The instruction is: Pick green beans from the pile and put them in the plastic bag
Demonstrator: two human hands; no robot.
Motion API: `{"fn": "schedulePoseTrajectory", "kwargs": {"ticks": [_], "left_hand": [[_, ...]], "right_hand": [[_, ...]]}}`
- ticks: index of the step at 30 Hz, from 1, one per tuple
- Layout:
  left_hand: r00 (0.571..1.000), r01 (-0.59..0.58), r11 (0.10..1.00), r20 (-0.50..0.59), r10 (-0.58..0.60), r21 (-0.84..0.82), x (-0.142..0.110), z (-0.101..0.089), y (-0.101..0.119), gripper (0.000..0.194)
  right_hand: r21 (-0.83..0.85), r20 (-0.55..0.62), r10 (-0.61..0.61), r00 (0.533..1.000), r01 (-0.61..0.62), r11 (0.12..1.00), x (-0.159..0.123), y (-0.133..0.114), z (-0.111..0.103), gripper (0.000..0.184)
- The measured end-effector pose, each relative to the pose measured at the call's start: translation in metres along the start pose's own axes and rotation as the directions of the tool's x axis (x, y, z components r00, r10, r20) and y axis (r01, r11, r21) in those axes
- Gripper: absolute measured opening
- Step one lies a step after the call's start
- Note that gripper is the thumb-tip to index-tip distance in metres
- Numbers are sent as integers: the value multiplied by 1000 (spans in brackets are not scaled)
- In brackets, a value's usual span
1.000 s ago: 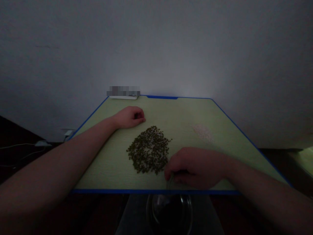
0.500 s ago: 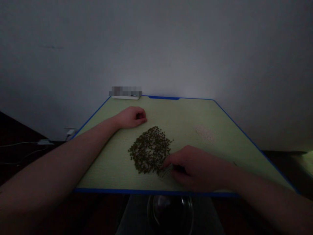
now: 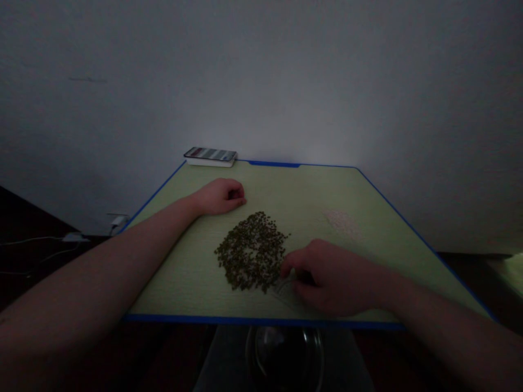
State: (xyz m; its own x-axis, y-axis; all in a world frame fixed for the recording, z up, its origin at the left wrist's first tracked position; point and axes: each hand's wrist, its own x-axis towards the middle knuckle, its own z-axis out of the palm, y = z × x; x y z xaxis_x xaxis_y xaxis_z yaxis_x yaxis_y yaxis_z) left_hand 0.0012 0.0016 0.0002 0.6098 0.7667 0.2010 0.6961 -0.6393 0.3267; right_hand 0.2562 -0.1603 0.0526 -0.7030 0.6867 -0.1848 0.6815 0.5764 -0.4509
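Observation:
A loose pile of small dark greenish-brown grains (image 3: 241, 261), perhaps beans or seeds, is spread over the middle of the pale green table (image 3: 310, 190). My right hand (image 3: 327, 277) hovers at or touches the pile's right edge, its index finger bent and apart from the thumb; no object shows between them. Beyond the pile on the left, my left hand (image 3: 220, 196) rests on the tabletop with fingers curled in, and nothing is seen inside them. To the right lies a thin patch of pale, whitish grains (image 3: 343, 223).
A phone (image 3: 210, 154) lies on a white box (image 3: 208, 162) at the far left corner. Below the blue front edge (image 3: 183, 319), a round glass container (image 3: 286, 356) sits at my lap. Cables and a plug (image 3: 118, 220) are at left; a wall (image 3: 269, 81) stands behind.
My right hand has drawn back slightly to the right, and its index finger has moved away from the pile's lower right edge. My left hand stays put.

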Motion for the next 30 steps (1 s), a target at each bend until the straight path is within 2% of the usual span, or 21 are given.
{"fn": "schedulePoseTrajectory", "kwargs": {"ticks": [6, 14, 18, 25, 30], "left_hand": [[1000, 9, 1000, -5, -9, 2, -1, -1, 2, 28], [1000, 23, 1000, 3, -23, -8, 0, 0, 2, 29], [1000, 12, 1000, -1, -12, -19, 0, 0, 2, 27], [1000, 5, 1000, -3, -5, -11, 0, 1, 0, 27], [1000, 2, 1000, -10, -2, 1, -1, 0, 0, 27]], "right_hand": [[-10, -28, 78, 997, -79, 997, -3, -4, 3, 25], [-140, 68, 171, 983, -160, 977, -10, 8, -9, 23], [-144, 107, 155, 982, -139, 980, -11, 11, -11, 22], [-131, 112, 157, 981, -142, 981, -9, 21, -19, 24], [-117, 96, 107, 990, -96, 989, -6, 26, -16, 23]]}}
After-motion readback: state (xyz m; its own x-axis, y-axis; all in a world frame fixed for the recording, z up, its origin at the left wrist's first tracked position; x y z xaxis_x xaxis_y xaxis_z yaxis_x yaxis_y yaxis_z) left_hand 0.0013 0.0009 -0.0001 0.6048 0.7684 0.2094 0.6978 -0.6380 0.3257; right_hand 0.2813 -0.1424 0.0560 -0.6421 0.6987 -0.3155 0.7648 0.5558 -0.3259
